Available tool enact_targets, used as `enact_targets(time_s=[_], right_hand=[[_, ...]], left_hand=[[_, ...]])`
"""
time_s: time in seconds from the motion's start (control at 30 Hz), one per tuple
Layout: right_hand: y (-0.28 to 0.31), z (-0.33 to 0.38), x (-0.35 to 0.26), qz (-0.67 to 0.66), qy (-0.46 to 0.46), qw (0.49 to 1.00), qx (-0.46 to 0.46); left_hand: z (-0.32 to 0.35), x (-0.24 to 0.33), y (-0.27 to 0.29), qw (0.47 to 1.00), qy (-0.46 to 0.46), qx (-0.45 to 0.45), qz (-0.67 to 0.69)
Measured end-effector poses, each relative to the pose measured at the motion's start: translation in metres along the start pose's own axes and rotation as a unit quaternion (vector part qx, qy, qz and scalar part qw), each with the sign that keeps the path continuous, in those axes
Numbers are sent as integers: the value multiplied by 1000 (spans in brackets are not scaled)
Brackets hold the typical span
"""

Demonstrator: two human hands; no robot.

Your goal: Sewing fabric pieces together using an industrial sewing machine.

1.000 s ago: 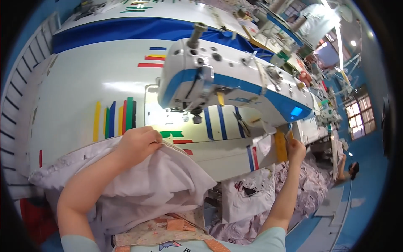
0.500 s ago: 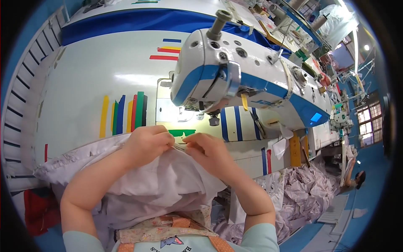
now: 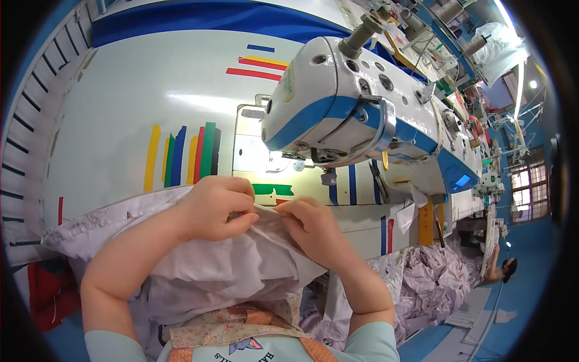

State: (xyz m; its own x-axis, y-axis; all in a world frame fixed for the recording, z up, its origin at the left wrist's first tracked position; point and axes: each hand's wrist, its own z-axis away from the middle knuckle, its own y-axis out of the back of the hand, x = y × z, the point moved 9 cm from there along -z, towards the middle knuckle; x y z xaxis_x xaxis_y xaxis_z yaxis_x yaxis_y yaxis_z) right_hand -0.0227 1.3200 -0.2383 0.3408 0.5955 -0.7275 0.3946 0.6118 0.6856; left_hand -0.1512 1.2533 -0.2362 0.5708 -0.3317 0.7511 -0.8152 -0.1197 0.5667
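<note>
A pale lilac-white piece of fabric [image 3: 205, 259] drapes over the near table edge and across my lap, its long seamed edge stretching away to the left. My left hand [image 3: 220, 208] pinches that cloth between curled fingers, just in front of the sewing machine's bed. Close by on the right, my right hand [image 3: 310, 226] grips the same cloth near its upper edge, thumb and fingertips together. A short gap separates the two hands. Beyond them stands a white and blue sewing machine [image 3: 338, 90], its lamp lighting the needle area. The fabric lies apart from the presser foot.
Several coloured tape strips [image 3: 193, 155] are stuck on the white table [image 3: 108, 108]. Small scissors [image 3: 379, 181] lie beside the machine's arm. Crumpled lilac cloth [image 3: 437, 271] is heaped at the right, and red cloth [image 3: 53, 295] hangs at the lower left.
The view has shifted, so the machine appears farther right. My hands have moved slightly apart, and both still hold the fabric.
</note>
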Motion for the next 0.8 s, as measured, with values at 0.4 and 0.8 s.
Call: enact_targets(time_s=[0.4,0.8], right_hand=[[3,2,8,3,32,997,67],[6,-33,36,214,-8,977,17]], left_hand=[[0,-4,-3,997,8,50,-65],[-14,-20,1,984,-8,66,-164]])
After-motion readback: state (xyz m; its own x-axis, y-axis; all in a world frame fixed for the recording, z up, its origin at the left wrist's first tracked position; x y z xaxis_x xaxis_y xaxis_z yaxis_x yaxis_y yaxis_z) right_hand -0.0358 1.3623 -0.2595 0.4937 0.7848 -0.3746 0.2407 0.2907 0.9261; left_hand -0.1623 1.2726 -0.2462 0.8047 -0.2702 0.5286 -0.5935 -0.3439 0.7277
